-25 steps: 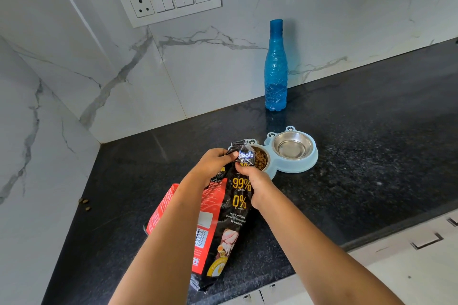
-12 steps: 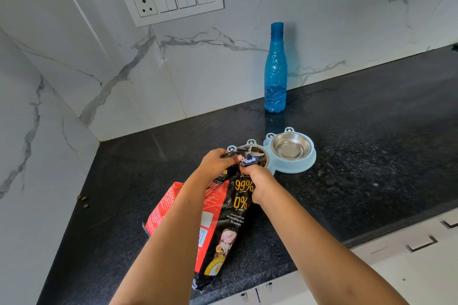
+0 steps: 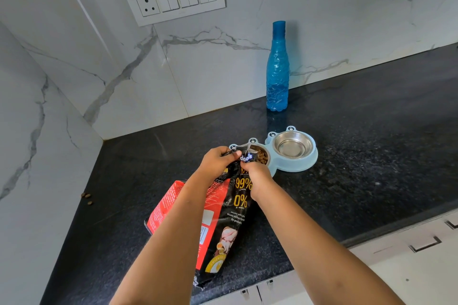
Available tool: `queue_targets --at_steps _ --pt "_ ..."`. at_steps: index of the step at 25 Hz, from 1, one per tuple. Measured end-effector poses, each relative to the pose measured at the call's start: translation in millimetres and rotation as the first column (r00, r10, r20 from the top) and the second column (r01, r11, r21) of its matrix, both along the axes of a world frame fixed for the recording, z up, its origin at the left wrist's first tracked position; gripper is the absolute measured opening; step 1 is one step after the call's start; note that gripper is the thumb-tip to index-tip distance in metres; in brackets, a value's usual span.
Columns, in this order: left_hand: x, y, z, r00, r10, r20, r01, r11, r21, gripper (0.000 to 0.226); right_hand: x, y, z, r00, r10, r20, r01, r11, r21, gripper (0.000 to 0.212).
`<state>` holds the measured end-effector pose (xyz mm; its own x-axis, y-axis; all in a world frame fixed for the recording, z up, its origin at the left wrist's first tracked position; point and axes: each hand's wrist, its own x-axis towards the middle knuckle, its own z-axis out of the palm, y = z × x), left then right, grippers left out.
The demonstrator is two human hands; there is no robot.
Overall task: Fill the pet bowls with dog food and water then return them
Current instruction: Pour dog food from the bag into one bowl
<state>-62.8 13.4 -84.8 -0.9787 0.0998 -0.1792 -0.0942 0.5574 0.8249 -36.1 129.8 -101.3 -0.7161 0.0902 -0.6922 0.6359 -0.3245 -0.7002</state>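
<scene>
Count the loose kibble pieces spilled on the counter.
3 visible: loose kibble pieces lie near the left wall on the black counter, two side by side and one just below them. More may be hidden under the food bag or arms.

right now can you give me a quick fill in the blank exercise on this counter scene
1. Both hands pinch the top of the ____ of dog food.
2. The left bowl holds kibble; the right bowl is ____.
3. The bottle standing by the wall is ____ in colour.
4. Loose kibble lies near the ____ wall.

Missing words: bag; empty; blue; left
</scene>
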Motion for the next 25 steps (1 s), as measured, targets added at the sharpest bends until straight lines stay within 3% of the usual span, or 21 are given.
queue_targets --at_steps 6,14,20,25 --pt "-3.4 -0.1 -6.9 1.000 0.023 0.006 -0.022 0.999 -0.036 0.026 2.8 9.0 6.9 0.998 0.028 0.055 -0.024 0.997 -0.080 0.021" --pt "-4.7 -2.6 -8.5 0.997 0.079 0.008 -0.080 0.995 0.055 0.026 7.8 11.4 -2.4 0.995 0.013 -0.095 -0.025 0.991 -0.128 0.042" --pt "-1.5 -5.5 -5.3 0.996 0.082 -0.023 -0.081 0.996 0.025 0.031 16.4 -2.0 -3.5 0.998 0.016 -0.065 -0.026 0.987 -0.157 0.057" --pt "11.3 -20.8 11.5 0.980 0.153 -0.126 -0.129 0.975 0.178 0.051 40.0 -14.7 13.5 0.964 -0.064 -0.260 0.004 0.974 -0.226 0.035"
